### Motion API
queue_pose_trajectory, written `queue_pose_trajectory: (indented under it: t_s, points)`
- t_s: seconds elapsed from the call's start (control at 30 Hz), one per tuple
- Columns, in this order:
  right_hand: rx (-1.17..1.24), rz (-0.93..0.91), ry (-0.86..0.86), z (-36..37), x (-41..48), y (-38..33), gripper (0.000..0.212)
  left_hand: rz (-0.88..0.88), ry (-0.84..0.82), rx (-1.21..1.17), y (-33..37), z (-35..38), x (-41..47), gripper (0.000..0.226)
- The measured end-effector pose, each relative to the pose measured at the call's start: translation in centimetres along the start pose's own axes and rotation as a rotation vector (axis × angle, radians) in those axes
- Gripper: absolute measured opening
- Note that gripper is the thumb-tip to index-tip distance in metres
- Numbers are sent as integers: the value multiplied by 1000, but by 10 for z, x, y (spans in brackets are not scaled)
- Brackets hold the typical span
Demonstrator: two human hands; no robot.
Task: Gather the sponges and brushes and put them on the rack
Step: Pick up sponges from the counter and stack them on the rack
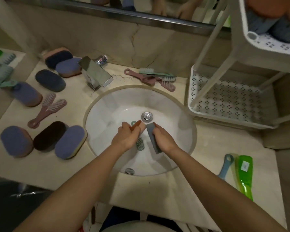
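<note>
Both hands are over the white sink. My left hand grips a pale green brush; its bristle head sticks out below the hand and its ring end shows above the fingers. My right hand holds a grey sponge by its edge, tilted upright. The white perforated rack stands on the counter at the right; its lower tray is bare and its upper tier holds blue and orange items.
Several purple and dark sponges and pink brushes lie on the counter left of the sink. Pink and green brushes lie behind the sink beside the chrome faucet. A blue brush and green brush lie at front right.
</note>
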State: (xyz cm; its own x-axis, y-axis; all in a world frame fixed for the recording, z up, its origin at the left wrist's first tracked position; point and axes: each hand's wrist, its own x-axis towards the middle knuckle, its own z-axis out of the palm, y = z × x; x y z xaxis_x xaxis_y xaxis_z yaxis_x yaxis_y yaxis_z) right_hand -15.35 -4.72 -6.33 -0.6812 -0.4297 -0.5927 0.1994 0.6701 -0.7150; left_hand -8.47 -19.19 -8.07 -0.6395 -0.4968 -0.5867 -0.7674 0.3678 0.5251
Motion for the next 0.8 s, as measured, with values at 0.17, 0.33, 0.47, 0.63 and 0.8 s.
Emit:
queue_pose_trajectory:
  t_s: [0.17,0.33,0.47,0.63,0.8]
  points:
    - [251,60,72,-24,-33,-27,27,-20,-23,-464,44,0,-49,67]
    - [362,-25,124,-54,-67,-43,32,44,38,-681,85,-3,-90,59]
    - [398,-154,163,-84,-99,-54,29,118,127,-703,116,-7,-124,51]
    - [411,-340,218,-119,-132,-65,19,251,229,-716,148,-10,-150,34]
    - [391,-511,307,-157,-161,-73,24,412,273,-784,175,-11,-177,25]
